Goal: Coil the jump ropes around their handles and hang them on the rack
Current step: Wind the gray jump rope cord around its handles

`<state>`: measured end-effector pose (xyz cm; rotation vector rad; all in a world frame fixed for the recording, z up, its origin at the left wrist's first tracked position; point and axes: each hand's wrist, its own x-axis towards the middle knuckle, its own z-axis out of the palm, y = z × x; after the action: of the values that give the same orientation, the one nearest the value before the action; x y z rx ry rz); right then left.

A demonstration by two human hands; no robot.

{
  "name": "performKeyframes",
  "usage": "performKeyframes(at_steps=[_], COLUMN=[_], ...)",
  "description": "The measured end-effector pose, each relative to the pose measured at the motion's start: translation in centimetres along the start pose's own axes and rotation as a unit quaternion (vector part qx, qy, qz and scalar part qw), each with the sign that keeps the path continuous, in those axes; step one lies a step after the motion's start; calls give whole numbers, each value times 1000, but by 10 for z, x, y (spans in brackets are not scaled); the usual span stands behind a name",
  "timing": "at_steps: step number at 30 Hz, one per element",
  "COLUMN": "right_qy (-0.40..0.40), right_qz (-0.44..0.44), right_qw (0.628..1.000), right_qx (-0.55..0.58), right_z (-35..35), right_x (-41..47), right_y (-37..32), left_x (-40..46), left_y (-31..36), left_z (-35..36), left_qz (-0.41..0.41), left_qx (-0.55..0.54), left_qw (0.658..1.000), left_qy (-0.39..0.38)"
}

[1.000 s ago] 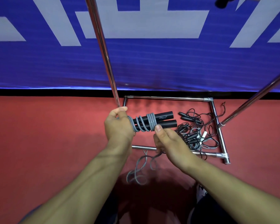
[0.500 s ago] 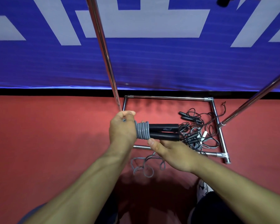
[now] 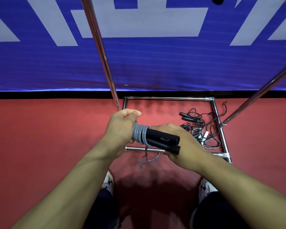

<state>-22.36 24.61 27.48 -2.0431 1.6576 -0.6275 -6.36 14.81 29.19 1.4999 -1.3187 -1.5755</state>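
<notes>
My left hand (image 3: 120, 128) grips the near end of two black jump rope handles (image 3: 163, 141) held side by side. Several turns of grey rope (image 3: 139, 134) are wound tight around the handles right next to that hand. My right hand (image 3: 182, 142) wraps around the handles from behind and below, and what its fingers pinch is hidden. A short loose tail of grey rope (image 3: 147, 160) dangles down to the floor. The chrome rack (image 3: 168, 98) stands in front of me, its square base on the red floor.
A tangled heap of thin black jump ropes (image 3: 198, 129) with black and white handles lies inside the rack base at the right. Two chrome uprights (image 3: 99, 52) rise from the base. A blue and white banner wall (image 3: 155, 63) stands behind. My shoes (image 3: 108, 182) are below.
The handles have tilted so their free ends point down and right. My right hand has moved up around the handles. The loose rope tail on the floor has grown shorter.
</notes>
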Motion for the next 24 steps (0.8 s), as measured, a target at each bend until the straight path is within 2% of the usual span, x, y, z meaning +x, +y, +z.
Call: performKeyframes(at_steps=[2,7,10,14,19,21,24], right_qy=[37,222,233,231,244,238,197], right_qz=[2,-11,-32,-65,-78,-81,-65], right_qw=[999,975,971,970,964,963,977], right_qx=[-10,0,29,27,-73,-96,-55], right_z=[-5,-4,-5,-6,6,14,24], right_x=[1,5,5,3,2,0,-6], right_y=[3,9,8,4,-13,-19,-26], left_x=[-1,-1,0,3,4,8,20], left_y=[-1,-4,-5,-6,-5,-4,-7], left_z=[1,3,2,-2,-4,-5,-10], left_qz=[3,52,84,124,175,167,123], left_qx=[27,125,193,267,180,125,30], left_qw=[999,990,977,950,939,943,954], left_qy=[-16,-32,-7,101,237,260,273])
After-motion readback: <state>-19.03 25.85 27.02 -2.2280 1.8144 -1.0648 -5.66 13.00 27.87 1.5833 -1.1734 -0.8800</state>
